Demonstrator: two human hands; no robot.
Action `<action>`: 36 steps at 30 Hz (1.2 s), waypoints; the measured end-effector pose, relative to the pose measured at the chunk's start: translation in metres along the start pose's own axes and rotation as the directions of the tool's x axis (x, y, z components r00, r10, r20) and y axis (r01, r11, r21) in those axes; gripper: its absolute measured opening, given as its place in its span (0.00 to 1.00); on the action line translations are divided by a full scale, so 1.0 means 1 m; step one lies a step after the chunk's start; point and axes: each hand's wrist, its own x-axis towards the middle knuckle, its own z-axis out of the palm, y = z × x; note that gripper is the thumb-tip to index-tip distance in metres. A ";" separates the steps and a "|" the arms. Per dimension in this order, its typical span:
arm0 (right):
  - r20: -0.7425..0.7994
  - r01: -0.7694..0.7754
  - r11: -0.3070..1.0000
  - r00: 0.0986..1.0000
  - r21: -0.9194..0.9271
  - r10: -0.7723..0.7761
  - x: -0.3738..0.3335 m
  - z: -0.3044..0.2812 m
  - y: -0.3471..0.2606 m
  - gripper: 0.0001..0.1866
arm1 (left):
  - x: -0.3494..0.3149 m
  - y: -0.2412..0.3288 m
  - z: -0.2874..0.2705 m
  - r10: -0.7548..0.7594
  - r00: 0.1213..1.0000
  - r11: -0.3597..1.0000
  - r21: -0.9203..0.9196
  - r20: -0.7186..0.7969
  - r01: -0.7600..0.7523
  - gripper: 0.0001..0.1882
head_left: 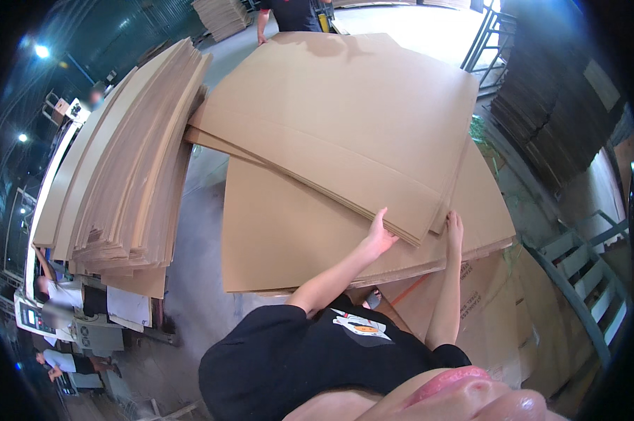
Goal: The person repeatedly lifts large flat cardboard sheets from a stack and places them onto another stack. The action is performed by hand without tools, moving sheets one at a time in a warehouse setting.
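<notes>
Several large flat brown cardboard sheets (345, 116) lie askew in front of me, with a corner pointing toward me. Their near edge is in my left hand (382, 237), thumb raised by the edge and fingers tucked beneath, out of sight. On the other side of that corner, my right hand (455, 226) pinches the side edge of the sheets. Under them rests a wider cardboard stack (282, 231), its near edge close to my body. Across the sheets, a co-worker's hand (262, 38) touches the far left edge.
A tall stack of cardboard (131, 154) stands at left. At right are a slatted metal rack (587, 281) and dark stacked sheets (555, 119). The co-worker (296, 15) stands at the far side. Other people and a machine (36, 319) are at the lower left.
</notes>
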 end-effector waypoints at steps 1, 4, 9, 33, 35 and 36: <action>-0.008 0.022 1.000 1.000 0.008 -0.022 -0.004 0.001 0.003 0.29 | 0.003 0.000 -0.004 -0.016 1.000 0.999 0.032 0.001 0.016 0.41; -0.015 0.054 0.973 0.998 -0.223 -0.059 -0.010 -0.002 0.002 0.31 | 0.002 0.001 -0.012 -0.026 0.999 0.994 0.109 -0.048 0.031 0.42; 0.003 0.154 0.698 0.977 -0.699 -0.213 -0.086 0.016 -0.034 0.38 | -0.054 -0.018 -0.070 0.507 0.856 0.492 0.784 0.096 -0.379 0.48; 0.275 0.242 0.325 0.960 -0.914 0.058 -0.155 0.002 0.005 0.65 | -0.116 -0.060 -0.136 0.450 0.840 -0.563 0.826 0.304 0.003 0.59; 0.343 0.318 0.364 0.939 -0.875 0.004 -0.150 -0.015 0.016 0.65 | -0.116 -0.061 -0.140 0.458 0.831 -0.538 0.843 0.317 -0.025 0.58; 0.381 0.361 0.401 0.924 -0.842 -0.033 -0.151 -0.007 0.004 0.64 | -0.117 -0.059 -0.141 0.473 0.823 -0.556 0.831 0.314 0.003 0.58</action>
